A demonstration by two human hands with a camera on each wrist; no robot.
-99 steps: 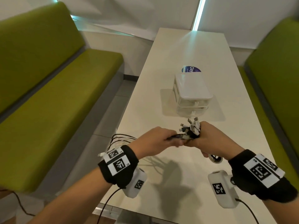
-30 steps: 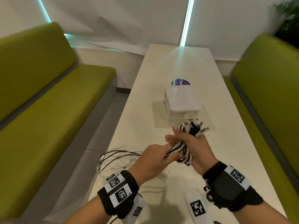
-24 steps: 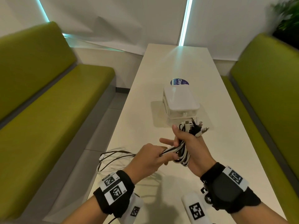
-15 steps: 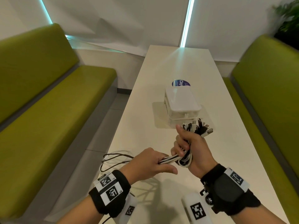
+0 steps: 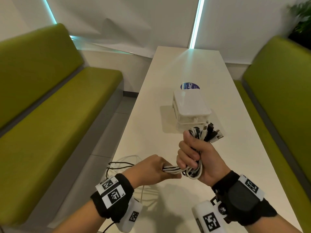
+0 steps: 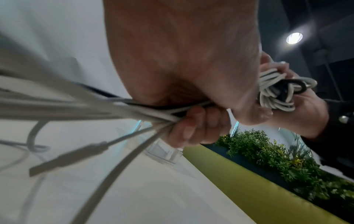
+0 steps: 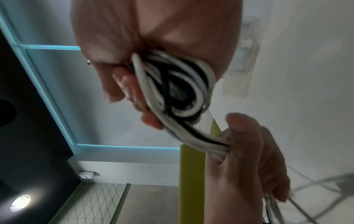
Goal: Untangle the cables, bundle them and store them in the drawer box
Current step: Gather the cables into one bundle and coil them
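Note:
My right hand [image 5: 193, 153] grips a coiled bundle of white and black cables [image 5: 193, 172], held upright above the table, and the plug ends [image 5: 210, 133] stick out of the top of the fist. From the coil the strands run left into my left hand [image 5: 156, 169], which grips them in a fist. In the right wrist view the cable loops [image 7: 178, 91] sit in the palm under curled fingers. In the left wrist view the loose cable tails [image 6: 76, 109] stream out of the fist toward the table. The white drawer box [image 5: 191, 110] stands beyond the hands, its drawers closed.
Slack cable loops [image 5: 121, 165] hang over the left edge of the white table [image 5: 168, 81]. A blue round sticker [image 5: 189, 86] lies behind the box. Green benches [image 5: 50, 123] flank the table on both sides. A plant [image 5: 301, 19] stands at far right.
Over the last second my right hand closed from a half-open grasp into a full fist around the coil, and my left hand drew the strands lower and nearer to me.

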